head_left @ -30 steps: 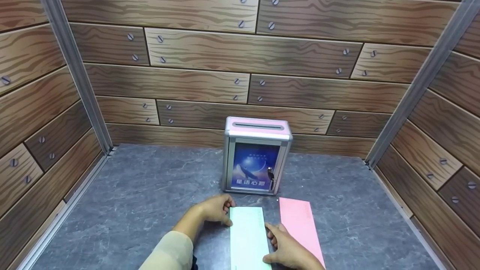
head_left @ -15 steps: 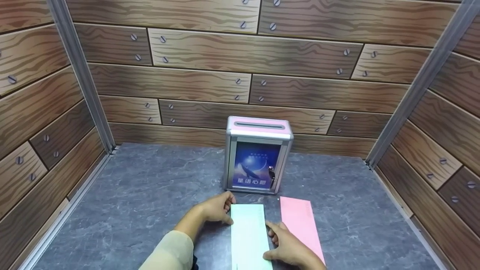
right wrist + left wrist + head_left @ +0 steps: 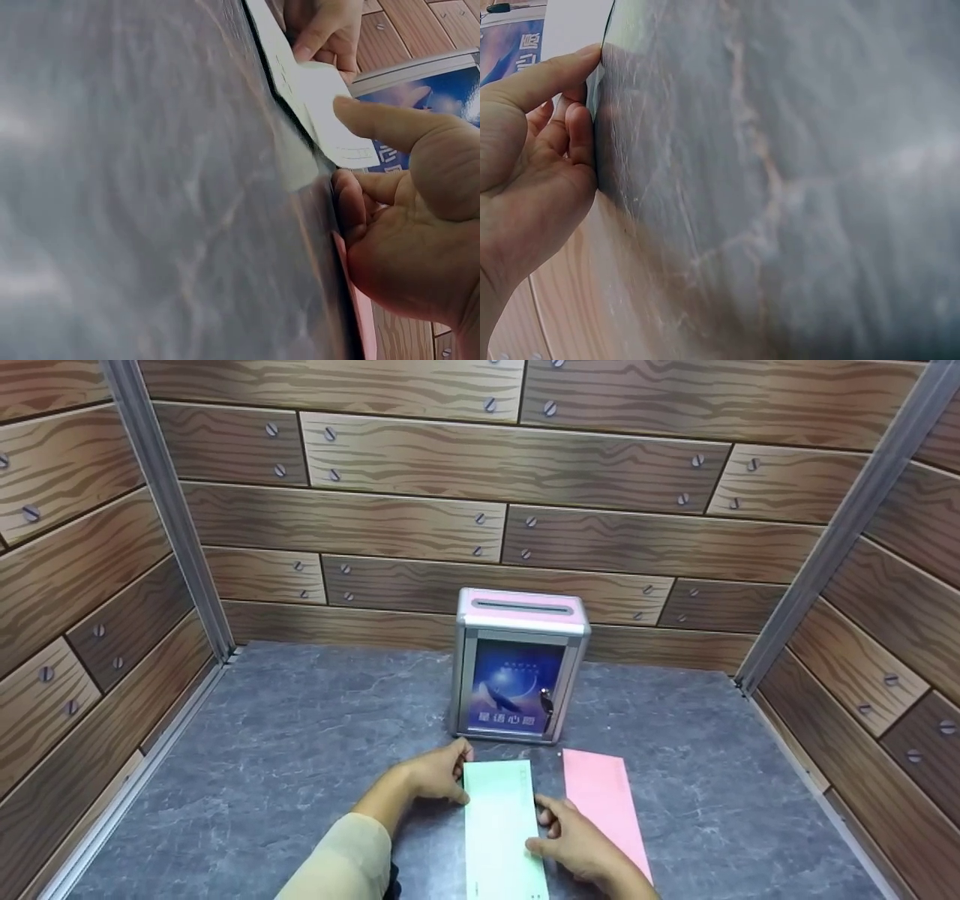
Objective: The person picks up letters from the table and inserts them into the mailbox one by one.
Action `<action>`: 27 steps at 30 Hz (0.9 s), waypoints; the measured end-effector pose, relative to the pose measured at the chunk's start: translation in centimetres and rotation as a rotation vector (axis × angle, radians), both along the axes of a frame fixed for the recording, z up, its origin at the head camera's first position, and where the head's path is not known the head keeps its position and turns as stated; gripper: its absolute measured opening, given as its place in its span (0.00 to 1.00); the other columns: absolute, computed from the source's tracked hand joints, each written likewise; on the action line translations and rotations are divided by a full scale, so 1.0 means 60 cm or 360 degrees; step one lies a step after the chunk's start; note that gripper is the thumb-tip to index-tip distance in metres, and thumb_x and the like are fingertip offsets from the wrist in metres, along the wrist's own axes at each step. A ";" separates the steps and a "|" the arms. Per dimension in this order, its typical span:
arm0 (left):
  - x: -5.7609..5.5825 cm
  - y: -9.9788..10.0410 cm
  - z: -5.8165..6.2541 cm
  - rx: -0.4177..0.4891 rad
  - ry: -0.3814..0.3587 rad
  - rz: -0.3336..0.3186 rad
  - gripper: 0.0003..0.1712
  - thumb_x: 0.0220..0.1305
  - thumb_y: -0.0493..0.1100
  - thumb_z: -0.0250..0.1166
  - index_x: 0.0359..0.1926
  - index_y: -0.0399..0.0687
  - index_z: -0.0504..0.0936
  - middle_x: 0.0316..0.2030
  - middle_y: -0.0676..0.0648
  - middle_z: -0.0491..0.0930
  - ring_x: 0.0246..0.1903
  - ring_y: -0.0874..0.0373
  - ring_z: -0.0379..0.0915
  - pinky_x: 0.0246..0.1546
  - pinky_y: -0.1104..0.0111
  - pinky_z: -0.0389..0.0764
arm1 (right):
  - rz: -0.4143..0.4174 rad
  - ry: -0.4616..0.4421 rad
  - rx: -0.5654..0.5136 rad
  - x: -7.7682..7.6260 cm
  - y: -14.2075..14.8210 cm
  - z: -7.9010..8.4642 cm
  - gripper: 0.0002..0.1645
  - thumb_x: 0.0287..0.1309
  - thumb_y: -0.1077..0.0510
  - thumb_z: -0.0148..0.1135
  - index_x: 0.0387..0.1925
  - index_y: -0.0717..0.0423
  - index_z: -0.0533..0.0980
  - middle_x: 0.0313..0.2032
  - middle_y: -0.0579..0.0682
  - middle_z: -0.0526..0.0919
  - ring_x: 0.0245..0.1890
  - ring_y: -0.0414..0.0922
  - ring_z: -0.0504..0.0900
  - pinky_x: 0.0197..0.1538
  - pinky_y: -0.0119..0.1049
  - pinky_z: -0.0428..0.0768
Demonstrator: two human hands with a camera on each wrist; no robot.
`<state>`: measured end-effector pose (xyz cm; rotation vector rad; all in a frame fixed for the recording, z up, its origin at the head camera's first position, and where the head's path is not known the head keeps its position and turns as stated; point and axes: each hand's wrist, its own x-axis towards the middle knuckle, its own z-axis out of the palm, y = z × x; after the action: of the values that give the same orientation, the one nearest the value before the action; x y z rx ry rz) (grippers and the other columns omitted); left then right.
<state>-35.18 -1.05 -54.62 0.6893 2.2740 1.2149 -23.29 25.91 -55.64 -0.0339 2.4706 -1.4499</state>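
Note:
A pale green envelope [image 3: 501, 829] lies lengthwise before me, its lower end cut off by the head view's bottom edge. On its left long side, near the far end, my left hand [image 3: 435, 772] pinches the edge between thumb and bent fingers. My right hand [image 3: 574, 840] holds the right long side. In the right wrist view its thumb [image 3: 367, 116] lies over the paper and the curled fingers sit at the edge. The envelope's far part [image 3: 330, 112] looks bent up there. A pink envelope [image 3: 600, 795] lies on the table, partly under my right forearm.
Behind the envelopes stands a metal-framed box [image 3: 517, 667] with a pink top, a slot [image 3: 523, 606], a blue whale picture and keys [image 3: 546, 701] in its front lock. Wood-patterned panels [image 3: 405, 525] wall the grey marbled table [image 3: 300, 712] on three sides.
The green envelope and both hands sit slightly higher in the head view, which has itself shifted a little. Both hands keep their places on its edges. More of its printed lower end shows.

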 end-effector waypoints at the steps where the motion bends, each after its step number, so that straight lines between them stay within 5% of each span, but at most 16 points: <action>1: -0.001 0.000 0.000 -0.0004 -0.0004 -0.0005 0.31 0.56 0.25 0.76 0.51 0.45 0.67 0.34 0.49 0.67 0.30 0.57 0.69 0.33 0.69 0.71 | -0.0019 0.0006 -0.0002 0.000 -0.002 0.001 0.50 0.60 0.64 0.77 0.77 0.74 0.62 0.47 0.54 0.70 0.43 0.48 0.68 0.38 0.29 0.67; 11: -0.001 0.001 -0.001 -0.0001 -0.0043 -0.0038 0.31 0.57 0.24 0.75 0.48 0.47 0.64 0.34 0.47 0.75 0.27 0.57 0.75 0.30 0.70 0.76 | -0.0137 -0.0002 -0.0092 0.000 -0.016 0.005 0.37 0.64 0.66 0.69 0.72 0.64 0.67 0.47 0.55 0.73 0.41 0.47 0.70 0.43 0.36 0.68; 21: 0.005 0.001 0.002 -0.0015 -0.0069 0.0019 0.31 0.57 0.25 0.74 0.47 0.50 0.63 0.33 0.48 0.75 0.27 0.56 0.74 0.30 0.70 0.74 | -0.0301 0.0179 0.0085 -0.010 -0.037 0.004 0.21 0.65 0.68 0.65 0.59 0.61 0.75 0.31 0.47 0.78 0.30 0.43 0.73 0.33 0.32 0.71; 27: 0.002 0.002 0.002 -0.0055 -0.0015 -0.0052 0.30 0.59 0.27 0.75 0.46 0.49 0.62 0.35 0.48 0.75 0.28 0.57 0.74 0.32 0.70 0.74 | -0.0334 0.0156 0.0101 -0.013 -0.033 0.007 0.17 0.65 0.67 0.65 0.54 0.60 0.76 0.30 0.46 0.76 0.28 0.43 0.72 0.31 0.32 0.71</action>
<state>-35.04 -0.91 -54.51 0.7037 2.2619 1.1585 -24.10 23.92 -55.25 0.1761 2.6664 -1.4815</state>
